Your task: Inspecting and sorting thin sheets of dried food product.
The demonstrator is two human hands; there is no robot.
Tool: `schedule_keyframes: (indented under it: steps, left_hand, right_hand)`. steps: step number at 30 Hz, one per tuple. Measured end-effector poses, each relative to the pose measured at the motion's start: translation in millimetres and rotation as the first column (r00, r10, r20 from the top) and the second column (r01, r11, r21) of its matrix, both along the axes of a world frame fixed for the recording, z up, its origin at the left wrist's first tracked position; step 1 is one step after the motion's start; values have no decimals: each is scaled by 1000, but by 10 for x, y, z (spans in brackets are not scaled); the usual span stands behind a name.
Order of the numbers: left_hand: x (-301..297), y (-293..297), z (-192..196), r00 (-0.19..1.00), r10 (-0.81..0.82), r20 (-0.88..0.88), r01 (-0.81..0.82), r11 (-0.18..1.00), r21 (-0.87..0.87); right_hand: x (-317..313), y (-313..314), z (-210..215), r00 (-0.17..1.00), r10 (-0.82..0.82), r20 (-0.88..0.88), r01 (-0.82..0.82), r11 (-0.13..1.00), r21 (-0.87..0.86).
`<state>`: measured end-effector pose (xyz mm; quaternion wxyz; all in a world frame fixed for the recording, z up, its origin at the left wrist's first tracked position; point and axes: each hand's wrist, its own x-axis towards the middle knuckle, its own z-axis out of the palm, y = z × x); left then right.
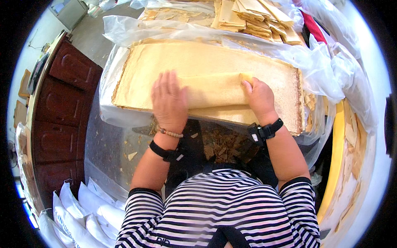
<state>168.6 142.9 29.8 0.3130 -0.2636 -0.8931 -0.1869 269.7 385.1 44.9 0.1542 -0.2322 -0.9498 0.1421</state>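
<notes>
A broad stack of thin, pale yellow sheets with rough brown edges lies in front of me. Across its near side runs a folded yellow sheet, a flat band lying over the stack. My left hand rests flat over the band's left part, fingers stretched and slightly blurred. At the band's right end, my right hand is closed on the fold, thumb on top; its other fingers are mostly hidden. What the sheets are made of I cannot tell.
Clear plastic sheeting surrounds the stack. Beyond it lies a pile of folded yellow sheets. A dark red cabinet stands left, with white sacks near it. Broken flakes lie below the stack; a yellow edge runs along the right.
</notes>
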Motion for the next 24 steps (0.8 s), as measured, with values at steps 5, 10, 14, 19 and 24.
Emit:
schedule_keyframes:
  steps: [5,10,14,19,24]
  left_hand:
    - [226,278,-50,880,-404,248,457,863,-215]
    - [193,322,16,853,-397,338,489,835,-252]
    - [13,208,138,814,-468,344,563,783,-266]
    - [-175,68,166,781,-554,287,623,662,-417]
    - [-531,78,415,865,-466,187,501,776,-384]
  right_hand:
    - [-83,-22,-17,999,-6,48,2,996,86]
    - [-59,-205,47,903,420,-88,-309,780,544]
    - [55,-293,-77,896,444,6,-430,865,258]
    - [158,-90,-87,893,449,23,-449,886,116]
    - [644,211,-54,969,245,-17,-245,969,22]
